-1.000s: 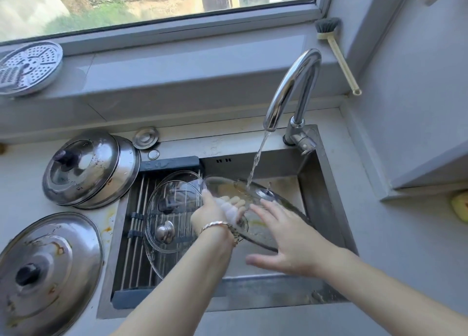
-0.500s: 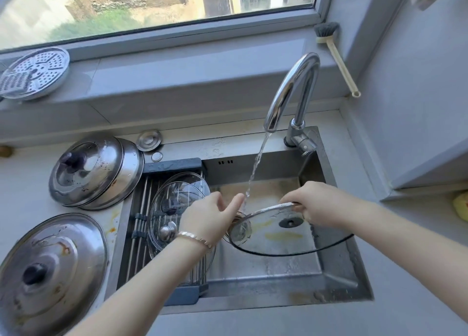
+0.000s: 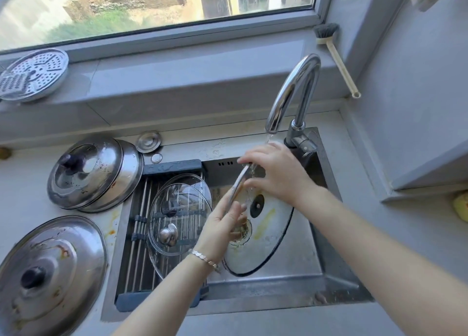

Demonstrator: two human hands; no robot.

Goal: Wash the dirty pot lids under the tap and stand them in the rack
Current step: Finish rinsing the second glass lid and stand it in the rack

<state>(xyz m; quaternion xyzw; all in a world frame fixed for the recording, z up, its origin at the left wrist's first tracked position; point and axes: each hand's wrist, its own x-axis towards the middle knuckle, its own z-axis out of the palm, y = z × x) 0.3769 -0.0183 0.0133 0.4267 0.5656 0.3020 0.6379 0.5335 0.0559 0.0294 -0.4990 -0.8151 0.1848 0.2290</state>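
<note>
2 hands (image 3: pixel 276 176) gripping glass lid (image 3: pixel 269 225), running tap (image 3: pixel 293 92)

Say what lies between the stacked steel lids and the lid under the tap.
The dish rack, bearing two clear glass lids, as the head view shows.

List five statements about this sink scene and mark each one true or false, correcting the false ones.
1. Water runs from the tap. True.
2. Only the left hand holds the glass lid. False: the right hand grips its upper rim too.
3. The rack holds steel lids. False: two clear lids lie in it.
4. A stained steel lid sits on the counter left of the sink. True.
5. The brush lies in the sink. False: it leans in the corner beside the windowsill.
</note>
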